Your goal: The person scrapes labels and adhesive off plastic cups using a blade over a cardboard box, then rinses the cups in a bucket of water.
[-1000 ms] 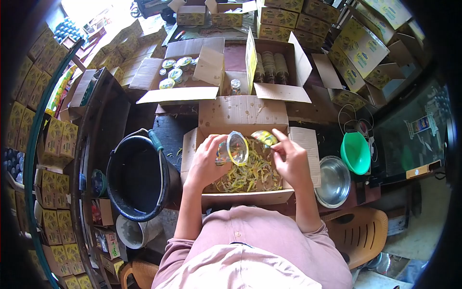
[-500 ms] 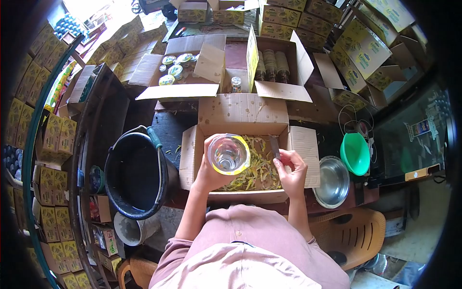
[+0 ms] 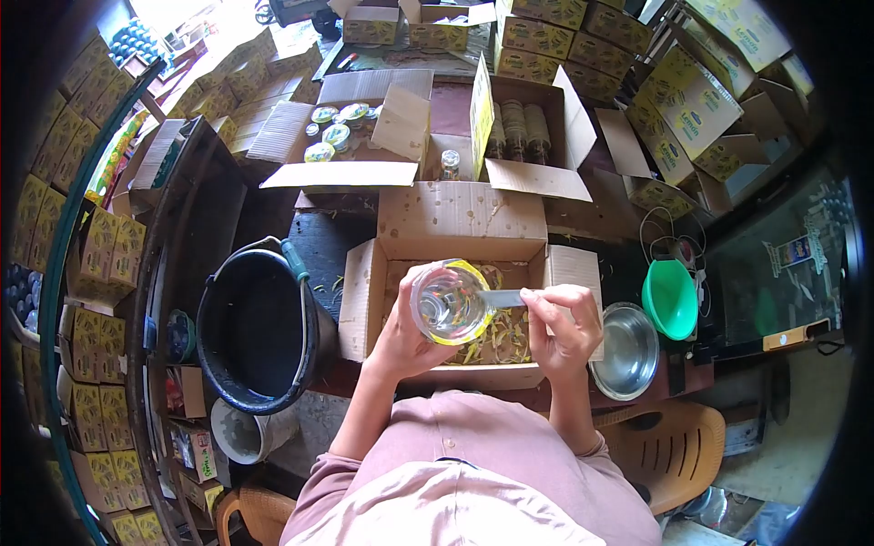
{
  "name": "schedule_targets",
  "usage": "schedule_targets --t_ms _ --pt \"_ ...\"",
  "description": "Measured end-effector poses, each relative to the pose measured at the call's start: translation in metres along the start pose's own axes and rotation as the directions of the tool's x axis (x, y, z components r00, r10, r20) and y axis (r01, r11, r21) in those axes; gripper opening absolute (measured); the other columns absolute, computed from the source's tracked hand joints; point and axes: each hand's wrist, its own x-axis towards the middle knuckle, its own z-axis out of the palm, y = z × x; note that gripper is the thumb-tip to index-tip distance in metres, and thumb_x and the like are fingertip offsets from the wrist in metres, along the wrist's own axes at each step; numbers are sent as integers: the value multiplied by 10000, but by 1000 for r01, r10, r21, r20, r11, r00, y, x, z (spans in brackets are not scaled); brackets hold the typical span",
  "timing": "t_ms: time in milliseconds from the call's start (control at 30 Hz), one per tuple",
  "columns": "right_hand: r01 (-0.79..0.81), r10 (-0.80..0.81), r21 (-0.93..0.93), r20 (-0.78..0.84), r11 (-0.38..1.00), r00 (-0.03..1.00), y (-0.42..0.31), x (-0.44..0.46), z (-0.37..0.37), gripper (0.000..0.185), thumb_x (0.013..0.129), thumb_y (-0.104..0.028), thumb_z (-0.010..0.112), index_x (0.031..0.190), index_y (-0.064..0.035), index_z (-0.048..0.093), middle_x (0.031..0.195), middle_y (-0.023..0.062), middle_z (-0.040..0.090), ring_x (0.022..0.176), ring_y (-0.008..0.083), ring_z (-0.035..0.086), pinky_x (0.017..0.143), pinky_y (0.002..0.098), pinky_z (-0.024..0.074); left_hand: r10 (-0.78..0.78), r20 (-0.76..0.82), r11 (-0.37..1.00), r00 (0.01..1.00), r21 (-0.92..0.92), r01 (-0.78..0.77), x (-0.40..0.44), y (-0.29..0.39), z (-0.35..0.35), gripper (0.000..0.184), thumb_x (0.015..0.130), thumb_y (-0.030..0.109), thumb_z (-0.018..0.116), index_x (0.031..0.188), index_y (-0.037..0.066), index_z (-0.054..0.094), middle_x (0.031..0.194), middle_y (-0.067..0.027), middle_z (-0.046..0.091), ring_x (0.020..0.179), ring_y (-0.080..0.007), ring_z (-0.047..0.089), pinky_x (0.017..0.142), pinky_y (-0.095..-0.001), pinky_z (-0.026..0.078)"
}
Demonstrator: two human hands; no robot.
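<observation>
My left hand [image 3: 398, 335] is wrapped round a clear plastic cup [image 3: 442, 308] with a yellow strip along its rim, its open end facing me. Between the thumb and fingers of my right hand [image 3: 566, 332] is a flat grey blade [image 3: 503, 298]; its far end meets the cup's right rim. Both hands are above an open cardboard box [image 3: 462, 211]. Yellow peeled scraps [image 3: 499, 344] lie scattered over the box floor, partly hidden by my hands and the cup.
To the left stands a black bucket [image 3: 259, 328]. On the right are a metal bowl [image 3: 626, 350] and a green bowl [image 3: 670, 300]. Behind, one open box holds lidded cups [image 3: 336, 136], another holds stacked cups [image 3: 514, 132]. A small jar [image 3: 450, 164] stands between them.
The blade has swung from nearly upright to level, and its end now touches the cup's rim. My left hand has turned and shifted the cup slightly right.
</observation>
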Motion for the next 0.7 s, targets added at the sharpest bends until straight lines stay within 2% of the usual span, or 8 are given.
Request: schedule_targets --t_ms 100,200,233,333,433,567,600,700 --pt "45 -46 -18 -16 999 999 -2 0 -2 259 614 34 690 844 -84 677 749 31 563 685 169 550 580 273 462 24 19 998 1000 63 -26 4 9 -4 845 617 78 742 1264 59 198 1143 -190 429 1016 -291 501 875 -387 411" --pt "-54 61 87 -77 995 995 -4 -3 1 235 645 47 677 851 -67 667 749 47 571 665 166 554 567 261 461 24 -47 1000 999 17 -23 0 5 1 846 620 82 752 1251 63 190 1123 -178 446 1001 -278 516 866 -376 421" --pt "-129 140 143 -76 981 987 -5 -5 3 223 658 52 670 851 -60 664 747 50 574 653 160 554 561 255 459 14 -82 1000 997 -14 -15 -2 4 3 843 621 84 755 1246 64 189 1114 -171 455 993 -273 522 863 -373 424" --pt "-303 327 291 -35 907 944 -8 -9 6 182 703 54 654 860 -37 651 727 62 588 601 126 551 532 224 442 59 -172 994 983 -79 -73 3 2 7 766 591 88 788 1192 63 314 1124 -130 452 984 -212 527 842 -333 450" --pt "-359 380 366 15 859 925 -11 -12 10 206 697 45 663 887 -32 643 713 57 588 600 111 550 520 220 439 -50 -213 998 976 -43 42 1 5 8 746 605 103 783 1187 68 318 1118 -124 452 975 -207 531 852 -337 441" --pt "-362 381 424 43 830 924 -18 -10 15 198 695 38 667 881 -21 631 709 64 584 602 118 558 521 223 446 -56 -157 993 986 -115 38 -1 5 11 815 628 108 736 1241 20 206 1136 -162 431 1040 -252 486 872 -345 412" --pt "-354 380 448 33 821 924 -21 -8 17 190 692 38 672 868 -12 621 720 75 585 604 128 565 525 230 452 -62 -113 991 992 -128 47 -3 5 10 778 668 78 674 1264 -6 181 1204 -185 370 1093 -263 441 909 -357 377" --pt "-335 369 472 20 816 929 -24 -7 22 194 688 40 675 865 -7 612 729 84 586 605 135 569 518 234 455 -125 -86 992 988 -28 123 -3 7 10 721 704 48 614 1268 -21 170 1229 -201 346 1118 -270 419 942 -374 343"
